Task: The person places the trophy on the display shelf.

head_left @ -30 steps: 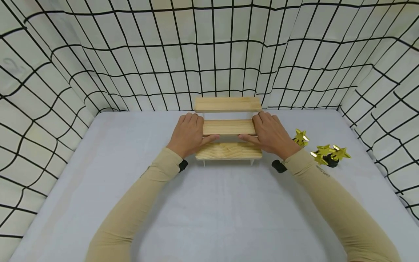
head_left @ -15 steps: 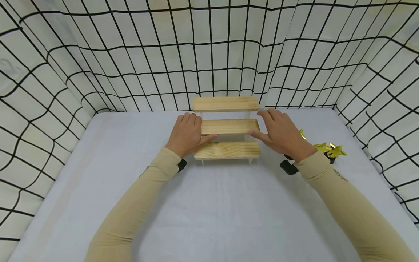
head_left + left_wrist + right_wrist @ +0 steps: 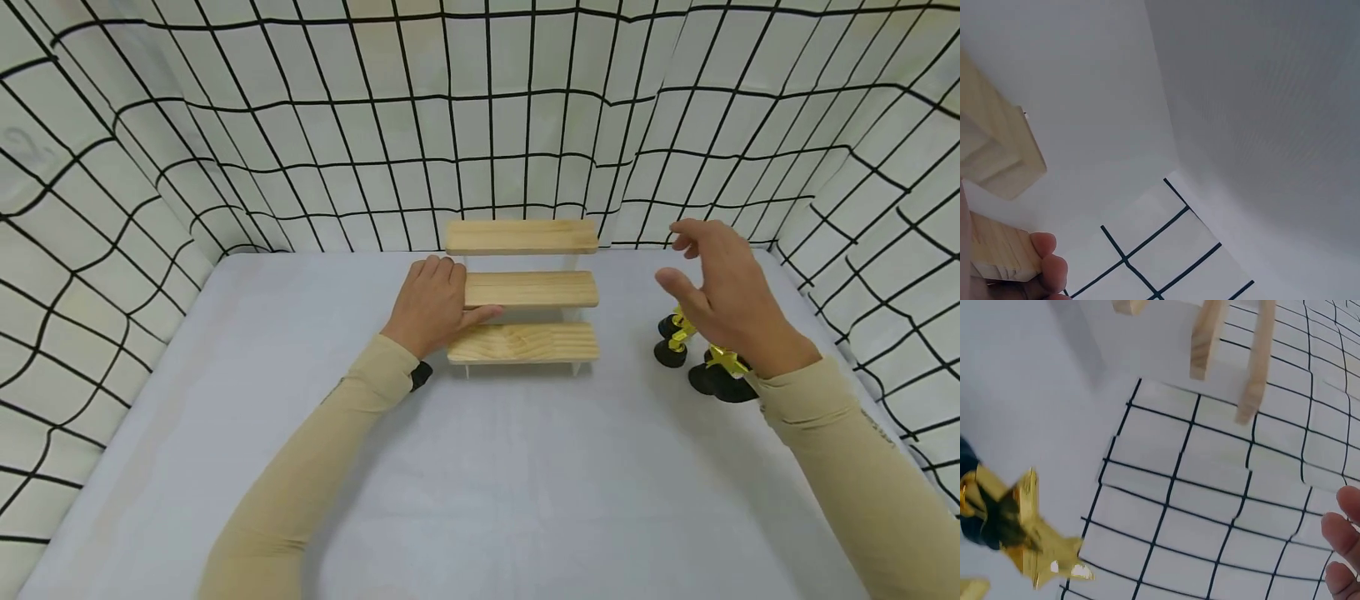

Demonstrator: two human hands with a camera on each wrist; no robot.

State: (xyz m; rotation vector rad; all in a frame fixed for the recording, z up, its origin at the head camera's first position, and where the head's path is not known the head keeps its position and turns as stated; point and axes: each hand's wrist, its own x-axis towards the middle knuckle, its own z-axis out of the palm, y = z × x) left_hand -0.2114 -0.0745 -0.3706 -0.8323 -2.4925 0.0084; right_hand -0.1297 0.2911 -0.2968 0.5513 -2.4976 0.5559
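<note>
A three-step wooden display stand (image 3: 532, 290) with pale boards on thin white supports stands at the back middle of the table. My left hand (image 3: 431, 308) grips the left end of its middle board, thumb along the front edge and fingers over the back. In the left wrist view the fingertips (image 3: 1054, 273) curl round the board end (image 3: 1004, 247). To the right, my right hand (image 3: 738, 296) hovers with parted, loosely bent fingers and holds nothing. Below it, partly hidden, are several gold star trophies (image 3: 727, 360) on black bases; one star (image 3: 1029, 531) shows large in the right wrist view.
A white cloth (image 3: 480, 483) covers the table. White walls with a black grid (image 3: 510, 125) rise at the back and both sides, close behind the stand. The trophies stand near the table's right edge.
My right hand has let go of the middle board's right end and moved right, over the trophies. My left hand keeps its grip, and the stand has stayed in place.
</note>
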